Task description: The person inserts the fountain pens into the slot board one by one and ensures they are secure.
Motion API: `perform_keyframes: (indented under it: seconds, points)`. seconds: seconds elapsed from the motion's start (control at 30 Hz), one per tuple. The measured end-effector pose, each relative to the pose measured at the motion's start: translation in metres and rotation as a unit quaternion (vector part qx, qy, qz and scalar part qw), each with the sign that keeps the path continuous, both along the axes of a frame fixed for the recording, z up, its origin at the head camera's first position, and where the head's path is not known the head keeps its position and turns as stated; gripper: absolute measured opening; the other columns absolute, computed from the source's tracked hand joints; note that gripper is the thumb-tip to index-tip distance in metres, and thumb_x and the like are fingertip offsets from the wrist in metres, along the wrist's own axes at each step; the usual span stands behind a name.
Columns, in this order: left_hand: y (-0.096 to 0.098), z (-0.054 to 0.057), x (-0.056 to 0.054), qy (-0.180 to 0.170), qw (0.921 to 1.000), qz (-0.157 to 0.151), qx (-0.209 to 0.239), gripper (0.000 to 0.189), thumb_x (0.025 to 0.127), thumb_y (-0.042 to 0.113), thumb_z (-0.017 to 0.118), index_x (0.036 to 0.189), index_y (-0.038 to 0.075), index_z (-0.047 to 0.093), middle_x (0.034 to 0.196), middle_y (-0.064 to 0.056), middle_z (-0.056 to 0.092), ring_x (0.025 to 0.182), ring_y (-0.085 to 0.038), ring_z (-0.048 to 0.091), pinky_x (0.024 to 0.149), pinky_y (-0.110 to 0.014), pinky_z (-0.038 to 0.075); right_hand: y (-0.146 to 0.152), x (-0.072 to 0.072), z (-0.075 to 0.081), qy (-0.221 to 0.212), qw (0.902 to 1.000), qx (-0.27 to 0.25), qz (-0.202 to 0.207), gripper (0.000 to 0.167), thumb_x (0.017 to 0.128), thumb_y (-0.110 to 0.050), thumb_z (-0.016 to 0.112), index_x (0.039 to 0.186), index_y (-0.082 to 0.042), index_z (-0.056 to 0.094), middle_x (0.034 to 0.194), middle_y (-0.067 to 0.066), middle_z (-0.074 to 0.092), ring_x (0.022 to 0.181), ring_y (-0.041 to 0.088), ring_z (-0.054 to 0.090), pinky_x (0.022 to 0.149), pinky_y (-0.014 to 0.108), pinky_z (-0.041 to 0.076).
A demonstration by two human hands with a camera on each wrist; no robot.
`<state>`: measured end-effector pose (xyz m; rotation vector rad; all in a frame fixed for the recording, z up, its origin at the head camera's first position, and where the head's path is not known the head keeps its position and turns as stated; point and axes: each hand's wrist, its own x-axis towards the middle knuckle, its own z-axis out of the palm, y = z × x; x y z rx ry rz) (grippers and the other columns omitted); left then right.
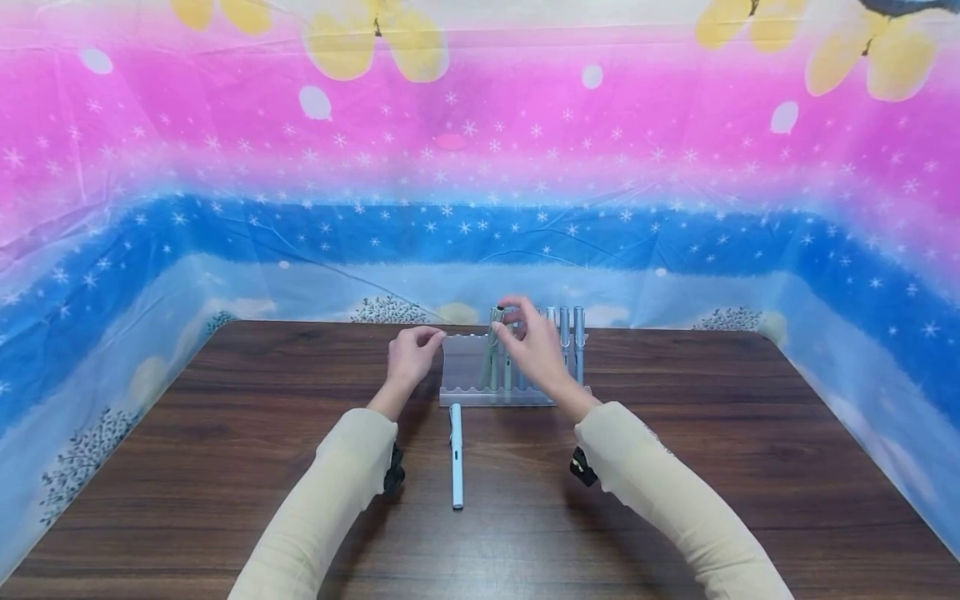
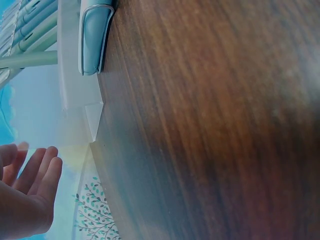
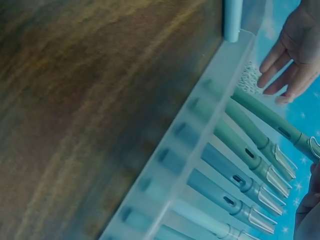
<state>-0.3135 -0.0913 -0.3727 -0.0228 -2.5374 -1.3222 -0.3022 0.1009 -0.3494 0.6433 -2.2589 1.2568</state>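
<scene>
A clear pen rack (image 1: 463, 362) stands upright on the table, with several green, blue and pale pens (image 3: 232, 172) leaning side by side in its slots. My right hand (image 1: 536, 346) grips a green pen (image 3: 270, 120) near its cap. This pen slants away from its neighbours, its lower end at the rack's left part, as the left wrist view also shows. My left hand (image 1: 411, 357) pinches the rack's upper left corner between thumb and forefinger; the other fingers (image 2: 49, 182) are loosely bent. A light blue capped pen (image 1: 457, 458) lies in front of the rack.
The brown wooden table (image 1: 300, 467) has its far edge just behind the rack. A patterned pink and blue cloth (image 1: 480, 225) hangs around the back and sides. Dark wrist devices (image 1: 582, 467) sit under both cream sleeves (image 1: 645, 467).
</scene>
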Motion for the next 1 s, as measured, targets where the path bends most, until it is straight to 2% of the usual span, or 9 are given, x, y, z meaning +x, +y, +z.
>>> perform_keyframes:
  seconds: [0.23,0.53,0.8,1.0]
  points:
    - [0.0,0.0008,0.0002,-0.001,1.0,-0.002,0.001,0.024,0.088,0.022,0.055,0.101,0.004,0.066,0.093,-0.011,0.064,0.089,-0.025,0.056,0.082,-0.038,0.04,-0.0025,0.0001,-0.0062,0.007,0.9993,0.031,-0.018,0.028,0.085,-0.017,0.06,0.111,-0.012,0.053,0.085,0.002,0.064,0.046,0.01,0.044,0.038,0.026,0.035]
    - [0.0,0.0,0.0005,0.002,1.0,-0.002,-0.006,0.025,0.088,0.023,0.055,0.1,0.004,0.066,0.088,-0.01,0.065,0.087,-0.024,0.057,0.084,-0.037,0.038,-0.0052,0.0005,-0.0068,-0.007,0.9995,0.031,-0.001,0.027,0.086,-0.018,0.058,0.112,-0.016,0.053,0.086,0.0,0.064,0.049,0.01,0.046,0.041,0.028,0.037]
    - [-0.0002,-0.0011,0.0002,0.001,1.0,-0.001,-0.004,0.025,0.088,0.023,0.054,0.1,0.005,0.066,0.094,-0.01,0.064,0.092,-0.025,0.055,0.084,-0.038,0.038,-0.0085,-0.0018,-0.0043,-0.025,0.9988,0.042,0.0,0.027,0.086,-0.019,0.058,0.113,-0.016,0.054,0.089,0.002,0.064,0.051,0.01,0.048,0.043,0.027,0.04]
    - [0.0001,-0.0009,0.0004,0.0,1.0,-0.004,-0.001,0.025,0.088,0.022,0.054,0.1,0.004,0.066,0.089,-0.01,0.065,0.086,-0.024,0.057,0.081,-0.038,0.04,-0.0097,-0.0032,-0.0037,-0.024,0.9987,0.045,-0.004,0.025,0.086,-0.019,0.058,0.11,-0.016,0.053,0.089,0.004,0.065,0.049,0.009,0.049,0.041,0.027,0.039]
